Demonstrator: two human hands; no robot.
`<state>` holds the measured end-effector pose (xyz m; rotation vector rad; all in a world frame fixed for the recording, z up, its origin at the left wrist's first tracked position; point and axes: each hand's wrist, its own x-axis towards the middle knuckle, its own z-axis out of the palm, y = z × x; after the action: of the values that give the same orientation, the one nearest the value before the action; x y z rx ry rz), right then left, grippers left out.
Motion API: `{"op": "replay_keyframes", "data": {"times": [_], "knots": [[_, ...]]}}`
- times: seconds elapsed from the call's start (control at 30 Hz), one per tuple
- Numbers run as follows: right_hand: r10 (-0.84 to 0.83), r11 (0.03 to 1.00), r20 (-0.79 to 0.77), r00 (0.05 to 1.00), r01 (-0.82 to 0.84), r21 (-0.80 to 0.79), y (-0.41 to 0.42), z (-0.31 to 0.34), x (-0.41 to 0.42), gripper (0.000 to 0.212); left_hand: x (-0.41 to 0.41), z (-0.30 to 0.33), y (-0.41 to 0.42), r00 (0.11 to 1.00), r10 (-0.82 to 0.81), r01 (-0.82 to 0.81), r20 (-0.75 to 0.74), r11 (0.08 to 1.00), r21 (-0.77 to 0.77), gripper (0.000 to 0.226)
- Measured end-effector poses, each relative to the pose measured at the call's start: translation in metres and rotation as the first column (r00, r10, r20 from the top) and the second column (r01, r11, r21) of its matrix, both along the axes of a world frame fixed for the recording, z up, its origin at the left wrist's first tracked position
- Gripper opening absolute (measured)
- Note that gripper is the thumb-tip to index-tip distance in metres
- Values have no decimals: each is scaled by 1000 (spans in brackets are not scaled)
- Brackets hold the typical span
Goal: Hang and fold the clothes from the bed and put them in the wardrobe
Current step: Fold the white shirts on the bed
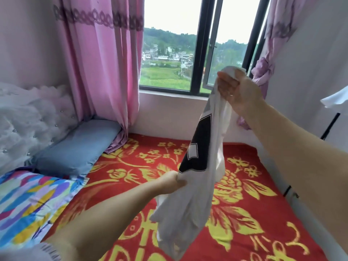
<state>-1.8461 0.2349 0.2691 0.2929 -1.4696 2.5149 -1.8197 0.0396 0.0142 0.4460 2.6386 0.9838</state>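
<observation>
handling: the white garment (pixel 190 194) looks light, thin and floppy to me; I'd grab it at shoulders or hem, not mid-cloth
look: white with a black panel and a pale square print; bunched, hanging crumpled
where: centre-right of frame, held above the red floral bed cover (pixel 244 213)
hands: right hand (pixel 233 89) grips the top end; left hand (pixel 174 182) pinches it lower down

I see a thin, soft white cloth shirt (pixel 199 185) with a matt black print. The bed's red blanket (pixel 244 213) looks thick and woolly. The blue pillow (pixel 75 149) is smooth cloth, and the pink curtains (pixel 105 72) are ribbed fabric.
</observation>
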Motion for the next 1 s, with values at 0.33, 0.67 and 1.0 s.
{"op": "replay_keyframes", "data": {"times": [0.33, 0.67, 1.0], "knots": [[182, 326, 374, 909, -415, 850, 16, -109, 30, 98, -14, 128, 33, 937, -53, 136, -345, 966, 220, 39], [23, 924, 168, 985, -85, 374, 13, -83, 20, 16, -25, 123, -2, 999, -43, 32, 11, 855, 518, 85], [-403, 463, 110, 908, 99, 881, 92, -114, -4, 23, -35, 103, -39, 991, 98, -134, 92, 641, 756, 20]]}}
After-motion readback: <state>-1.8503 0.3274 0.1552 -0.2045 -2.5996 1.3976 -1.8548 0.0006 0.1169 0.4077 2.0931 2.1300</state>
